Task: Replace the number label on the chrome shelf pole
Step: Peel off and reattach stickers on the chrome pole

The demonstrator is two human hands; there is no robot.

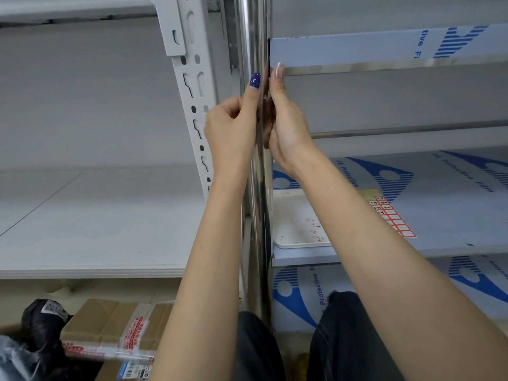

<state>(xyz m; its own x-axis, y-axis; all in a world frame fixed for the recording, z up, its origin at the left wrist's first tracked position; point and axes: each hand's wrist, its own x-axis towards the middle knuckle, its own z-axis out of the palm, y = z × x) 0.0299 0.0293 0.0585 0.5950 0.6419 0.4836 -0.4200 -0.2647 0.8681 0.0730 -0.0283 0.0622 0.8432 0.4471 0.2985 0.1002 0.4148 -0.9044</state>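
Close together on the chrome pole [254, 37], my left hand [233, 127] presses its thumb; my right hand [287, 127] touches the pole's right side; whether either pinches anything, I cannot tell; label sheet [393, 218] lies lower right of the pole.

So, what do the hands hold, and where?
Left hand and right hand touch the chrome pole in its visible upper half, from either side; whether they pinch a label there cannot be told.

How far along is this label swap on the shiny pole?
Likely done: red scraps lie in the white tray and the sticker sheet is partly bare. In hand: left hand and right hand press thumbs on the chrome pole; any label is hidden beneath. Left: smoothing and letting go, probably.
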